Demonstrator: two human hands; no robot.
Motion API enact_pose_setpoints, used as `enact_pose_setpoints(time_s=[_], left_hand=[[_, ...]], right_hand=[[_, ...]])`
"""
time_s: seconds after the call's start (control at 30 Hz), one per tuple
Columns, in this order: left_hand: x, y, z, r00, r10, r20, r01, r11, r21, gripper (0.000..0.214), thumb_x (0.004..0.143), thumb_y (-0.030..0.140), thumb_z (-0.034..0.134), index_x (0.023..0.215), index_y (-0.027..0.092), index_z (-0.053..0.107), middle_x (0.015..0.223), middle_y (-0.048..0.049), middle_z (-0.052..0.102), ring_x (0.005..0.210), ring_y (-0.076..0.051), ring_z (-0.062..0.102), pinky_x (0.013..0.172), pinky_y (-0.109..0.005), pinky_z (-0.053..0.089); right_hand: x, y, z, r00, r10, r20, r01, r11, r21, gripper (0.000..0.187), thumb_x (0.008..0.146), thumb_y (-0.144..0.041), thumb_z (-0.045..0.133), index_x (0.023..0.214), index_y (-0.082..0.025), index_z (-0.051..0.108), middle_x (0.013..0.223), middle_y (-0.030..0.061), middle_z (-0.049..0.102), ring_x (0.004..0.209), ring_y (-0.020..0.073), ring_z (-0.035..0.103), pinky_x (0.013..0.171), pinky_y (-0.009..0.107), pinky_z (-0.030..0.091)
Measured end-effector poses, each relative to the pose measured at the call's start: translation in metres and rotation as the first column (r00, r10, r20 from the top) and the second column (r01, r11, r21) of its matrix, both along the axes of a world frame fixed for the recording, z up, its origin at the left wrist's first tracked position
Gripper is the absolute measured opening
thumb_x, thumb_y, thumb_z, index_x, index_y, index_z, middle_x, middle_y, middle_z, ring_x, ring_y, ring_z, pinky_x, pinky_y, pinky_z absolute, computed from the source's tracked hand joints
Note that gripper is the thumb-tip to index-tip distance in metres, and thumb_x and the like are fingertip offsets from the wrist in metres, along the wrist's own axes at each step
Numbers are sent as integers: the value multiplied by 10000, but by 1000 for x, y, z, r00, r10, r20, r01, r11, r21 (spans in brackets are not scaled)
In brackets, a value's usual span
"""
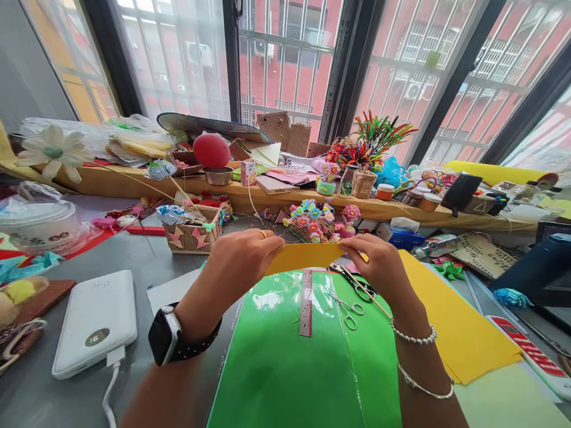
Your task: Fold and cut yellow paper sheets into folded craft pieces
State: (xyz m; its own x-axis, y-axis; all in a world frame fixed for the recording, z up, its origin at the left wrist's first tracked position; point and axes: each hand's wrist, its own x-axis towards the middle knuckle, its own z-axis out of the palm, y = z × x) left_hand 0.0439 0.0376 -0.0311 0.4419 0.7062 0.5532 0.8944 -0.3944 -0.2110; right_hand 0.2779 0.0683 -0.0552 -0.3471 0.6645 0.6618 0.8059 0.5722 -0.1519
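Note:
Between my two hands a strip of yellow paper (306, 255) is held up, stretched level above the desk. My left hand (243, 261) pinches its left end, with fingers closed. At the other end, my right hand (372, 258) grips it between thumb and fingers. Below lies a green sheet in a clear plastic sleeve (285, 362). On it rest a pink patterned ruler (306, 309) and small silver scissors (350, 308). A second, dark-handled pair of scissors (363, 289) and a thin wooden stick (379, 306) lie near my right wrist.
Yellow paper sheets (459, 333) lie to the right, near a red-and-white device (530, 356). A white power bank (100, 321) with a cable sits at left. Behind stand a cardboard box (196, 232), crocheted flowers (314, 220) and a crowded shelf (281, 202) under the windows.

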Motion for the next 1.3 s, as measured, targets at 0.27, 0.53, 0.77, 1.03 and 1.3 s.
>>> enact_pose_setpoints(time_s=[0.27,0.53,0.77,1.03,1.3], left_hand=[[-4,2,-2,1000,18,18,-18,1000,25,211,827,222,423,814,231,634,695,10,655,616,-138,583,471,-239,279],[-1,2,-4,1000,-7,20,7,1000,-30,221,833,232,418,810,219,637,703,-3,652,611,-148,578,478,-239,300],[14,0,-7,990,-141,31,143,983,-112,194,832,218,430,867,224,621,748,-2,655,650,-152,589,517,-239,342],[-7,5,-3,994,-69,83,72,997,-26,211,835,253,425,829,227,634,769,3,680,665,-159,617,503,-235,356],[-25,4,1,994,32,109,-36,998,42,237,844,265,401,809,228,632,770,-26,687,659,-192,625,481,-264,338]], right_hand=[[22,5,-2,990,-139,-27,139,990,27,170,787,-191,501,839,-164,661,833,66,676,763,218,605,688,327,449],[-5,-8,6,997,-22,-70,26,998,58,167,806,-260,501,863,-160,623,831,71,651,818,212,566,742,336,429],[-41,-19,4,989,144,31,-141,987,-72,153,814,-176,485,831,-171,637,789,49,657,736,177,573,665,284,441],[-21,-14,6,999,50,17,-50,998,-40,163,788,-156,498,793,-182,659,790,48,677,726,191,594,658,300,450],[-5,-9,5,999,-43,30,44,999,-25,176,780,-158,498,823,-188,667,811,54,678,734,206,602,654,316,457]])
